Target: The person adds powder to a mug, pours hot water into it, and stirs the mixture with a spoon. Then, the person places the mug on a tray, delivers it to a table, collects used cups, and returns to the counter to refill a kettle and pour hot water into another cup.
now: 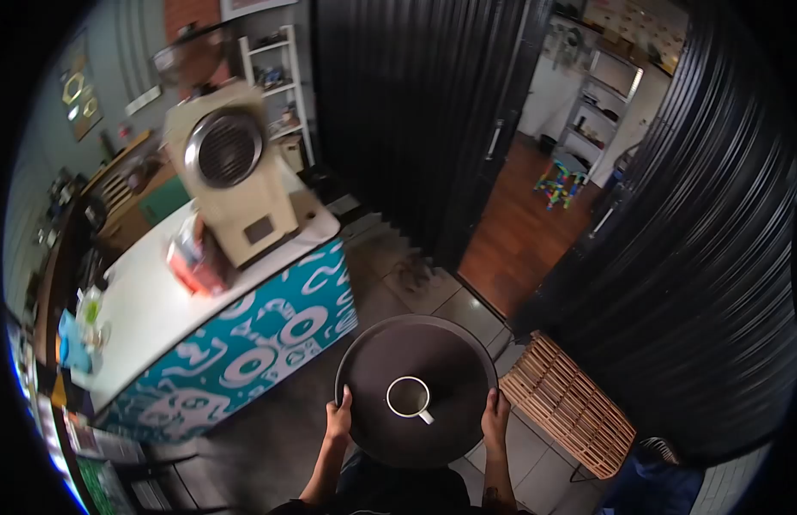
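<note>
Grey floor tiles [529,468] spread beneath the round dark tray [407,343]. 1 white cup [408,396] stands near its middle, probably so its weight falls between the 2 hands. Left hand [338,419] and right hand [495,415] grasp opposite edges, thumbs uppermost, likely for balance; the fingers underneath are hidden. Outward, a slatted bench [570,403] stands right, a patterned counter [141,300] left.

Between the left hand [338,415] and right hand [495,414], the round dark tray [450,356] bore a cup [408,396]. Beyond the left hand, the white counter [137,305] carried a cream machine [235,202] beside a blurred red packet [198,266]. Beside the right hand, a slatted bench [572,403] stood on the tiled floor [532,466].
</note>
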Action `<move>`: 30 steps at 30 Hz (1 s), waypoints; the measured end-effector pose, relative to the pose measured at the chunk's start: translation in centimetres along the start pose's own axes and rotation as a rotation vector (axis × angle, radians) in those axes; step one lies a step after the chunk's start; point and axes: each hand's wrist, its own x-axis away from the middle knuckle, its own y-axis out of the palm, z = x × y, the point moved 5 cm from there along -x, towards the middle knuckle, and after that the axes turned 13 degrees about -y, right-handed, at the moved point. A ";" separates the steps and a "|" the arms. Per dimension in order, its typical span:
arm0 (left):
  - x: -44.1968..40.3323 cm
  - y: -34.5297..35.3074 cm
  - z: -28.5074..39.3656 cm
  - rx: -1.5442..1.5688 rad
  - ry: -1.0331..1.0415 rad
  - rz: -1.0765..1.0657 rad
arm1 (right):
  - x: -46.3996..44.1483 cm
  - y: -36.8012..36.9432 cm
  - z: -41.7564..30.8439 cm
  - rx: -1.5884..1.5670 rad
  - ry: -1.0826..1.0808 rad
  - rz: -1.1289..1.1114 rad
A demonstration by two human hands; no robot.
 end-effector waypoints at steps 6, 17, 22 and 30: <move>-6.0 11.0 11.0 -0.089 0.213 -0.255 | -10.4 1.1 0.3 -0.038 0.023 0.203; -16.4 27.5 23.6 0.114 0.101 -0.246 | -40.3 8.4 1.9 -0.018 -0.120 0.051; -18.7 32.0 29.2 0.240 0.104 -0.093 | -54.7 13.1 -1.6 0.003 -0.221 -0.151; -24.8 35.2 37.9 0.362 0.069 0.134 | -68.9 25.2 -3.6 -0.055 -0.335 -0.279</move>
